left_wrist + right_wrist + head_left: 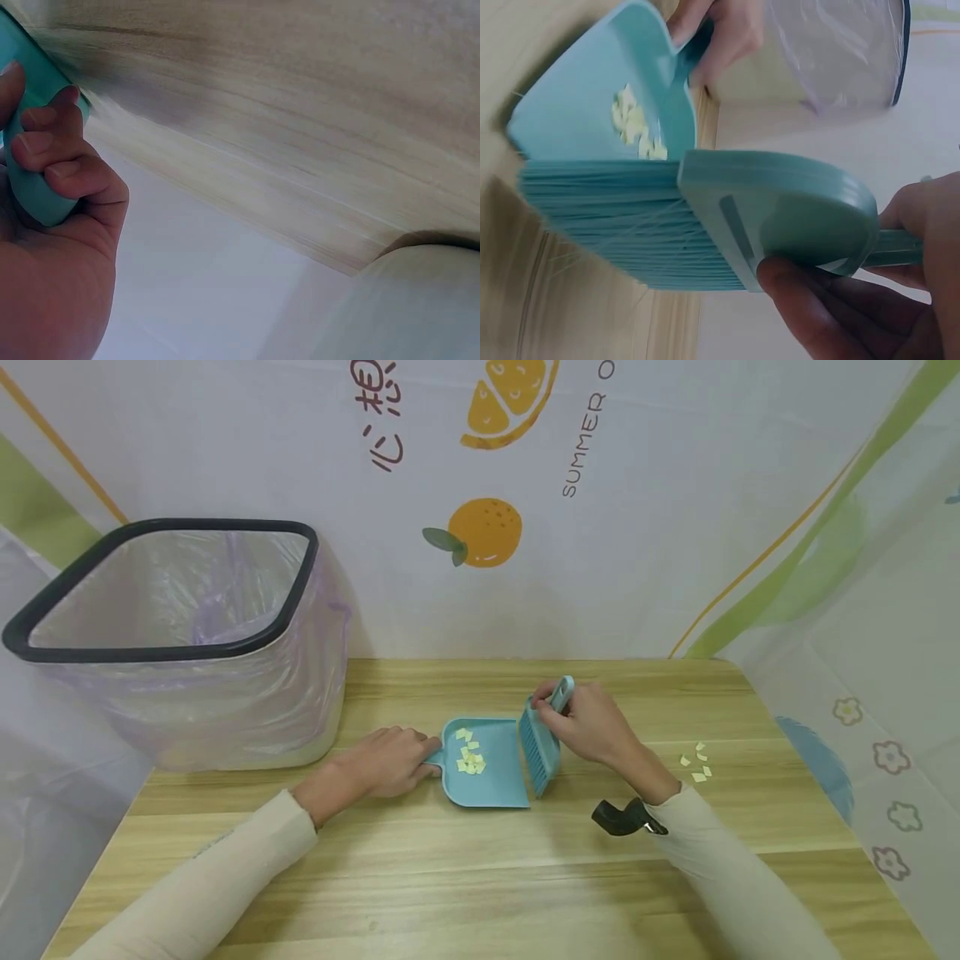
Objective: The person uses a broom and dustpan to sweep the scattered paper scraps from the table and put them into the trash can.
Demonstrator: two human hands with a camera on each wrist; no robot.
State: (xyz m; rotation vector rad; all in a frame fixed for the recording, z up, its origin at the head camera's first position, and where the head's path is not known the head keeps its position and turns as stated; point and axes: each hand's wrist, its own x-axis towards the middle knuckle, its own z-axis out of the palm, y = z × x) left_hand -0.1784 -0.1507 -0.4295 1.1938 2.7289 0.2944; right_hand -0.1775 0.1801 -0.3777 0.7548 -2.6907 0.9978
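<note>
A light blue dustpan [495, 781] lies on the wooden table, with a cluster of small pale yellow paper bits [470, 760] in it. My left hand [390, 762] grips the dustpan's handle from the left; its curled fingers show in the left wrist view. My right hand [588, 722] holds a matching blue hand brush [780, 210], thumb and fingers around the base of its handle. The brush's bristles [630, 217] point down beside the dustpan's open front edge. Several more paper bits [699, 764] lie on the table, right of the right hand.
A large bin [300, 727] with a black rim and a clear purplish liner stands at the table's back left. A printed white cloth [637, 568] hangs behind the table. A black strap [622, 818] sticks out at the right wrist.
</note>
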